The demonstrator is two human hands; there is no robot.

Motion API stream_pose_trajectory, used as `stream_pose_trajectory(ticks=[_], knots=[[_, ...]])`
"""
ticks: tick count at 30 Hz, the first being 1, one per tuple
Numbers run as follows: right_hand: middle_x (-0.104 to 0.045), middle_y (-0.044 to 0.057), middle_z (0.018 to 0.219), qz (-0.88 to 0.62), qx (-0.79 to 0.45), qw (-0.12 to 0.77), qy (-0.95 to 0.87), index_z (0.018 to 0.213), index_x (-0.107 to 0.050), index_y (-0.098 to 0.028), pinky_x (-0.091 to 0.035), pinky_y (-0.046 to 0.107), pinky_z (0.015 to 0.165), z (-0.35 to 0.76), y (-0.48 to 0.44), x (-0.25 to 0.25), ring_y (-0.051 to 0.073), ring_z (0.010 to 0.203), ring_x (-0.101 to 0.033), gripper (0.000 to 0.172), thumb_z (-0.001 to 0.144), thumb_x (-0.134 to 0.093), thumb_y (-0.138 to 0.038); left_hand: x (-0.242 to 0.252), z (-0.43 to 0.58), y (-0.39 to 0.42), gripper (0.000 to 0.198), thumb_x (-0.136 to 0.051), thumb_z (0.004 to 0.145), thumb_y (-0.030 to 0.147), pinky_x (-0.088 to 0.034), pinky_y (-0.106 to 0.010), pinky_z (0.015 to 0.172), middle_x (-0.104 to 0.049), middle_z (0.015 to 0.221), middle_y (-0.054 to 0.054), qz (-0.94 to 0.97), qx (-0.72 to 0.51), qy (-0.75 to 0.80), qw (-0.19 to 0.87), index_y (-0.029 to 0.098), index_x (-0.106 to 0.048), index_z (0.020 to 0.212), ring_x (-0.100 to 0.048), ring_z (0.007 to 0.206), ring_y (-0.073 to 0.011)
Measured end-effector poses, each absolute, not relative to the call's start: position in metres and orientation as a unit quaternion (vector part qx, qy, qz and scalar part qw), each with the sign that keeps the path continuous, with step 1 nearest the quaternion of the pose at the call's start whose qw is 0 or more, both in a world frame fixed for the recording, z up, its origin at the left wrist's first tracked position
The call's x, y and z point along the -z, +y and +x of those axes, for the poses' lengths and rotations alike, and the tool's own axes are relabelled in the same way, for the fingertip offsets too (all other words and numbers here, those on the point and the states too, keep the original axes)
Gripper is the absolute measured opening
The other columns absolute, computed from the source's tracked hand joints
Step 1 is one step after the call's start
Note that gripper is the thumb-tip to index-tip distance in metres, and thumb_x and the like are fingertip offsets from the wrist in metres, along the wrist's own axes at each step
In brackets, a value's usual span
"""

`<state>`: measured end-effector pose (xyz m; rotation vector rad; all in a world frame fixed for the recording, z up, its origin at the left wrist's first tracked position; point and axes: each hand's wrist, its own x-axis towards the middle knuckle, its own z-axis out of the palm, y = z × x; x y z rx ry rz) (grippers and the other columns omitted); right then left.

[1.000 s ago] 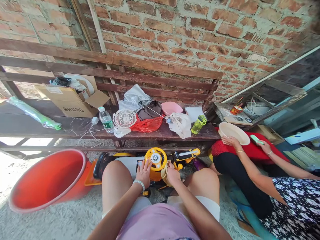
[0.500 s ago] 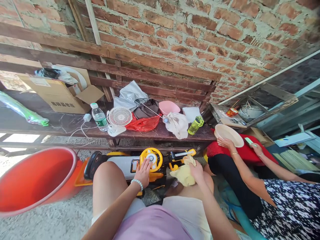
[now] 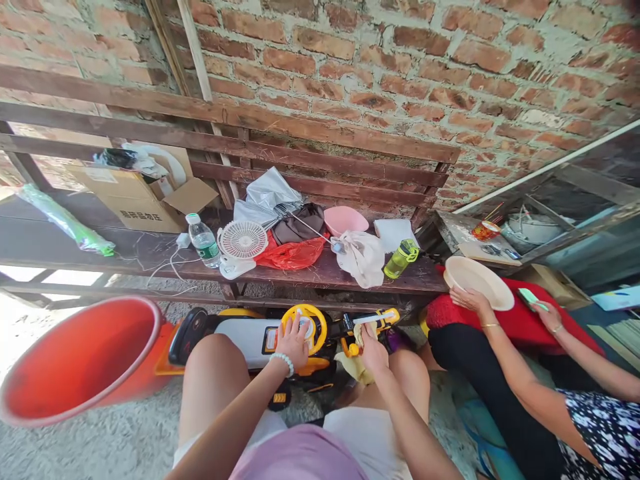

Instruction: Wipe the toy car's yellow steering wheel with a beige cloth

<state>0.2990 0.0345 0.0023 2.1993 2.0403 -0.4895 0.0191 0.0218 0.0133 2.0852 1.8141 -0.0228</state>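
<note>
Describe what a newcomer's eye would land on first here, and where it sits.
The big orange tub at lower left stands out, tipped toward the camera. In the centre, the left hand rests on the yellow steering wheel of a toy car, while the right hand holds a yellow cloth against it. At right, another person's hand steadies a pale plate.
</note>
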Motion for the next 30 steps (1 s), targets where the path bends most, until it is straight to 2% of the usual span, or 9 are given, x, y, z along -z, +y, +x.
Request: stream_pose_trajectory(ticks=[3,8,11,13,16,21,23,27,30], knots=[[-0.029,0.005,0.169,0.722,0.155,0.063,0.671,0.158,-0.035,-0.030,-0.052,0.031,0.095,0.306,0.042,-0.005,0.021,0.117,-0.067,0.081,0.082,-0.048,-0.006,-0.007,0.026,0.024,0.068,-0.047,0.095,0.033,-0.012,-0.064,0.122,-0.013,0.172,-0.012,0.739,-0.007,0.656,0.155,0.024,-0.033,0.161,-0.020,0.156,-0.0376],[-0.034,0.014,0.165,0.776,0.130,0.085,0.612,0.158,-0.033,-0.025,-0.055,0.034,0.087,0.303,0.058,0.004,0.023,0.108,-0.070,0.080,0.081,-0.045,-0.005,-0.003,0.029,0.022,0.066,-0.048,0.094,0.031,-0.014,-0.065,0.120,-0.016,0.171,-0.013,0.750,-0.029,0.651,0.119,0.024,-0.037,0.159,-0.025,0.153,-0.0376],[-0.046,0.020,0.155,0.829,0.152,0.086,0.532,0.153,-0.043,-0.019,-0.056,0.035,0.082,0.316,0.061,0.008,0.023,0.102,-0.072,0.066,0.087,-0.040,-0.010,-0.002,0.029,0.023,0.067,-0.048,0.093,0.031,-0.018,-0.065,0.119,-0.019,0.171,-0.013,0.754,-0.027,0.646,0.118,0.024,-0.037,0.159,-0.031,0.149,-0.0391],[-0.057,0.019,0.142,0.838,0.178,0.085,0.509,0.141,-0.055,-0.017,-0.055,0.033,0.081,0.330,0.062,0.003,0.022,0.101,-0.072,0.052,0.091,-0.041,-0.016,0.000,0.028,0.023,0.067,-0.048,0.093,0.031,-0.019,-0.065,0.118,-0.021,0.170,-0.014,0.755,-0.030,0.644,0.118,0.025,-0.037,0.159,-0.034,0.147,-0.0392],[-0.063,0.016,0.130,0.839,0.180,0.049,0.511,0.130,-0.063,-0.018,-0.052,0.030,0.080,0.346,0.070,-0.019,0.022,0.101,-0.071,0.040,0.096,-0.042,-0.023,0.003,0.027,0.024,0.067,-0.048,0.093,0.031,-0.020,-0.065,0.117,-0.023,0.169,-0.014,0.759,-0.038,0.640,0.115,0.025,-0.037,0.159,-0.035,0.146,-0.0385],[-0.054,0.014,0.143,0.813,0.088,-0.047,0.573,0.142,-0.053,-0.024,-0.049,0.030,0.079,0.354,0.112,-0.061,0.022,0.102,-0.069,0.046,0.098,-0.043,-0.032,0.005,0.026,0.023,0.067,-0.046,0.094,0.031,-0.019,-0.067,0.117,-0.023,0.169,-0.014,0.762,-0.041,0.637,0.113,0.025,-0.037,0.160,-0.034,0.147,-0.0389],[-0.059,0.014,0.139,0.791,0.109,-0.009,0.602,0.138,-0.058,-0.023,-0.048,0.029,0.083,0.358,0.131,-0.064,0.022,0.106,-0.068,0.043,0.098,-0.044,-0.030,0.004,0.026,0.024,0.068,-0.046,0.094,0.032,-0.019,-0.067,0.116,-0.023,0.169,-0.015,0.764,-0.037,0.634,0.116,0.025,-0.035,0.160,-0.034,0.146,-0.0394],[-0.070,0.015,0.123,0.767,0.195,0.107,0.601,0.115,-0.072,-0.019,-0.048,0.029,0.087,0.364,0.146,-0.049,0.024,0.109,-0.069,0.030,0.091,-0.056,-0.027,0.004,0.026,0.024,0.071,-0.048,0.092,0.033,-0.018,-0.067,0.117,-0.023,0.169,-0.014,0.760,-0.030,0.638,0.120,0.025,-0.032,0.161,-0.033,0.147,-0.0401],[-0.072,0.014,0.123,0.752,0.214,0.110,0.614,0.113,-0.074,-0.020,-0.048,0.029,0.086,0.362,0.144,-0.039,0.026,0.109,-0.069,0.030,0.088,-0.061,-0.030,0.003,0.027,0.024,0.071,-0.048,0.092,0.033,-0.017,-0.067,0.117,-0.022,0.170,-0.013,0.758,-0.031,0.640,0.121,0.025,-0.033,0.161,-0.031,0.148,-0.0398]])
